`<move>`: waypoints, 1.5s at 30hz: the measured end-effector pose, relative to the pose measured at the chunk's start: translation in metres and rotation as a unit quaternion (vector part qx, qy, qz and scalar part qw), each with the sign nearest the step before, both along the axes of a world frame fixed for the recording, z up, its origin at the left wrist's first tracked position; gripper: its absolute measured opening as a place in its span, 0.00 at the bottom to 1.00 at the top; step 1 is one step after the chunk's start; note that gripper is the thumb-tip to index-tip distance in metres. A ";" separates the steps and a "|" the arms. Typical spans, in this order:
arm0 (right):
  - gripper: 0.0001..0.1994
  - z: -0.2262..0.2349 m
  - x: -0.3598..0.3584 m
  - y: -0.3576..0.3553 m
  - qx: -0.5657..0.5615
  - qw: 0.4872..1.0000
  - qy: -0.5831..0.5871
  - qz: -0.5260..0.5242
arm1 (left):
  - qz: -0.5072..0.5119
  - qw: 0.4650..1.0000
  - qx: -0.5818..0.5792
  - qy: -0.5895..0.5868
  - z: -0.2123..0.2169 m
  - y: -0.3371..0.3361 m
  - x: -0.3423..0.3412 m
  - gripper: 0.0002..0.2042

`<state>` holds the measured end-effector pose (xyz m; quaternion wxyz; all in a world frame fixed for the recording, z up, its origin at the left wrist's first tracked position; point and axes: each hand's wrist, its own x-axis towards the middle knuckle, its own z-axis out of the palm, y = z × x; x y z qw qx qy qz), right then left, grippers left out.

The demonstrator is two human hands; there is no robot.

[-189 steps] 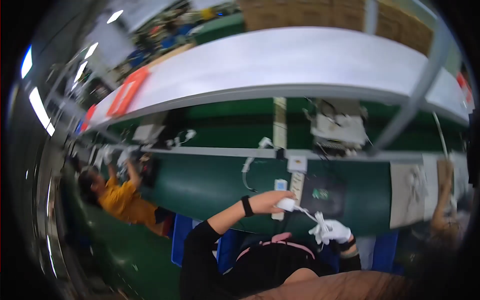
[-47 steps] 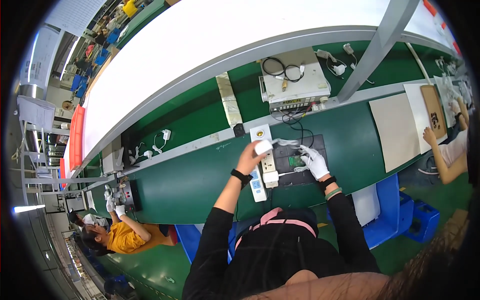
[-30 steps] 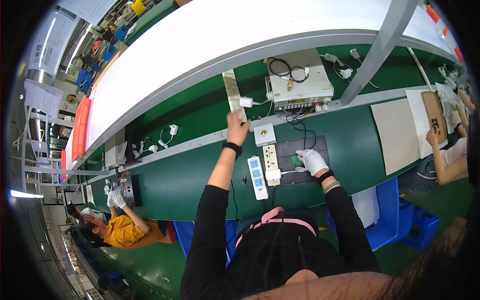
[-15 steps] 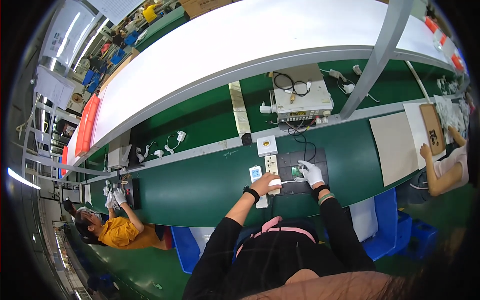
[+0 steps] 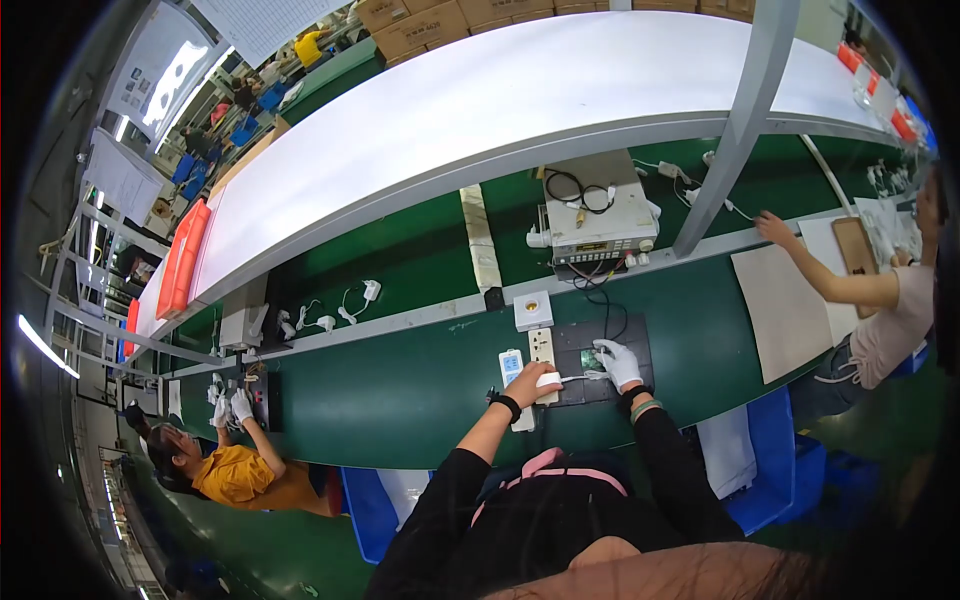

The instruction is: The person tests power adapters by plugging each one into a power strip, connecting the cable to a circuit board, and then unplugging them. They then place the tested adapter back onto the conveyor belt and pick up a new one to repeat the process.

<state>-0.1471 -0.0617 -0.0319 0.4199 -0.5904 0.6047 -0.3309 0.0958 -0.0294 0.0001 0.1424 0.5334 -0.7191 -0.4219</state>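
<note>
Bare, my left hand (image 5: 526, 386) is closed on a white power adapter (image 5: 548, 380) at the near end of a pale power strip (image 5: 541, 346). From the adapter a white cable (image 5: 574, 378) runs right to my gloved right hand (image 5: 620, 364). That hand's fingers are bent around the cable, its fingertips beside a small green circuit board (image 5: 589, 357); the cable's end is hidden. Under them lies a dark mat (image 5: 570, 338). Left of the strip is a white socket meter with a blue display (image 5: 511, 363), and beyond it a white square box (image 5: 533, 311).
A bench instrument (image 5: 600, 225) with dark leads stands behind the mat, under a white shelf (image 5: 450, 110). A slanted grey post (image 5: 735, 130) rises to its right. Cardboard (image 5: 790, 310) lies farther right. Co-workers sit left (image 5: 240, 470) and right (image 5: 880, 300); blue bins (image 5: 765, 470) stand below the bench.
The view has shifted slightly. My left hand stays on the adapter, and my right hand stays by the circuit board with little movement. The co-worker on the right has stretched an arm toward the rail.
</note>
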 end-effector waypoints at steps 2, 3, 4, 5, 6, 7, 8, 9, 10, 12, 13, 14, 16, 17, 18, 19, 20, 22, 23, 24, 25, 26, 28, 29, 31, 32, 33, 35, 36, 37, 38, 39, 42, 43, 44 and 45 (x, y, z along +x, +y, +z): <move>0.17 0.003 0.003 0.002 0.070 0.995 -0.068 -0.025 | 0.003 1.000 0.021 0.000 -0.001 0.000 0.002 0.22; 0.17 0.005 0.005 0.002 0.104 0.989 -0.102 -0.036 | 0.005 1.000 0.031 0.000 0.000 0.000 0.003 0.22; 0.17 0.006 0.005 0.002 0.101 0.989 -0.103 -0.034 | 0.007 1.000 0.028 0.000 0.000 0.001 0.004 0.22; 0.17 0.003 0.001 0.002 0.086 0.991 -0.094 -0.032 | 0.007 1.000 0.017 0.005 0.001 0.001 0.002 0.21; 0.16 -0.001 -0.002 0.002 0.071 0.993 -0.084 -0.029 | 0.008 1.000 0.006 0.010 0.003 0.001 0.000 0.21; 0.16 -0.005 -0.005 0.002 0.056 0.995 -0.075 -0.026 | 0.008 1.000 -0.005 0.015 0.004 0.001 -0.003 0.21; 0.16 0.001 0.001 0.000 0.052 0.995 -0.077 -0.020 | 0.014 1.000 -0.009 0.013 0.006 0.000 -0.001 0.21; 0.17 0.007 0.005 -0.002 0.066 0.982 -0.174 -0.038 | 0.013 0.999 0.017 0.028 0.008 -0.001 0.000 0.20; 0.17 0.012 0.008 -0.003 0.081 0.958 -0.269 -0.056 | 0.012 0.998 0.043 0.044 0.010 -0.002 0.002 0.19; 0.18 0.019 0.006 -0.001 0.092 0.926 -0.360 -0.069 | 0.013 0.996 0.063 0.061 0.014 -0.006 0.002 0.19; 0.19 0.022 0.003 0.003 0.091 0.932 -0.350 -0.042 | 0.073 0.985 0.113 0.107 0.015 -0.010 0.003 0.18; 0.20 0.024 0.001 0.003 0.088 0.936 -0.339 -0.015 | 0.132 0.966 0.160 0.152 0.020 -0.020 0.006 0.16; 0.21 0.029 -0.001 0.007 0.086 0.939 -0.331 0.024 | 0.228 0.921 0.162 0.269 0.024 -0.041 0.022 0.14; 0.23 0.033 0.000 0.013 0.077 0.942 -0.327 -0.005 | 0.269 0.894 0.114 0.339 0.027 -0.054 0.038 0.13; 0.24 0.032 -0.009 0.020 0.065 0.945 -0.316 -0.048 | 0.276 0.876 0.111 0.380 0.043 -0.072 0.037 0.13; 0.24 0.027 -0.020 0.027 0.066 0.946 -0.315 -0.046 | 0.284 0.855 0.106 0.420 0.068 -0.090 0.035 0.13; 0.24 0.021 -0.027 0.034 0.107 0.930 -0.338 -0.094 | 0.289 0.878 0.070 0.376 0.088 -0.110 0.039 0.13; 0.24 0.009 -0.033 0.039 0.150 0.912 -0.360 -0.130 | 0.286 0.896 0.007 0.339 0.107 -0.143 0.046 0.14; 0.23 0.002 -0.032 0.038 0.144 0.895 -0.397 -0.143 | 0.280 0.895 -0.019 0.346 0.108 -0.153 0.048 0.15; 0.23 -0.004 -0.037 0.040 0.136 0.877 -0.431 -0.165 | 0.282 0.894 -0.021 0.348 0.103 -0.161 0.041 0.15; 0.22 -0.011 -0.041 0.042 0.127 0.857 -0.464 -0.186 | 0.298 0.878 -0.117 0.355 0.098 -0.169 0.031 0.16; 0.22 -0.013 -0.037 0.042 0.136 0.858 -0.465 -0.171 | 0.322 0.852 -0.217 0.351 0.090 -0.170 0.036 0.17; 0.21 -0.012 -0.032 0.040 0.135 0.859 -0.469 -0.155 | 0.350 0.892 -0.227 0.175 0.051 -0.158 0.050 0.15; 0.21 -0.011 -0.024 0.036 0.138 0.858 -0.474 -0.138 | 0.339 0.919 -0.154 0.128 0.024 -0.146 0.067 0.13; 0.20 -0.018 -0.031 0.032 0.151 0.865 -0.454 -0.153 | 0.290 0.941 0.025 0.171 -0.014 -0.121 0.067 0.11; 0.19 -0.021 -0.036 0.033 0.157 0.870 -0.433 -0.176 | 0.260 0.926 0.120 0.248 -0.024 -0.105 0.065 0.11; 0.19 -0.024 -0.036 0.031 0.162 0.869 -0.437 -0.167 | 0.262 0.925 0.129 0.245 -0.033 -0.090 0.075 0.10; 0.19 -0.026 -0.037 0.028 0.150 0.872 -0.427 -0.188 | 0.276 0.921 0.135 0.239 -0.044 -0.072 0.102 0.10; 0.19 -0.020 -0.036 0.030 0.147 0.872 -0.430 -0.185 | 0.287 0.919 0.131 0.237 -0.043 -0.068 0.119 0.10; 0.19 -0.016 -0.039 0.031 0.168 0.875 -0.416 -0.184 | 0.313 0.907 0.142 0.242 -0.048 -0.068 0.140 0.10; 0.19 -0.013 -0.040 0.028 0.183 0.878 -0.403 -0.183 | 0.336 0.896 0.151 0.248 -0.051 -0.074 0.161 0.09; 0.20 -0.023 -0.044 0.025 0.202 0.874 -0.400 -0.186 | 0.350 0.900 0.138 0.220 -0.047 -0.082 0.178 0.09; 0.20 -0.038 -0.047 0.024 0.241 0.876 -0.371 -0.195 | 0.363 0.927 0.050 0.085 -0.037 -0.112 0.234 0.09; 0.20 -0.044 -0.045 0.023 0.231 0.876 -0.377 -0.191 | 0.367 0.930 0.006 0.013 -0.032 -0.125 0.255 0.11; 0.19 -0.051 -0.046 0.023 0.236 0.879 -0.358 -0.208 | 0.366 0.928 -0.035 -0.056 -0.027 -0.141 0.270 0.13; 0.19 -0.059 -0.048 0.022 0.241 0.882 -0.338 -0.226 | 0.359 0.931 -0.044 -0.052 -0.021 -0.161 0.282 0.13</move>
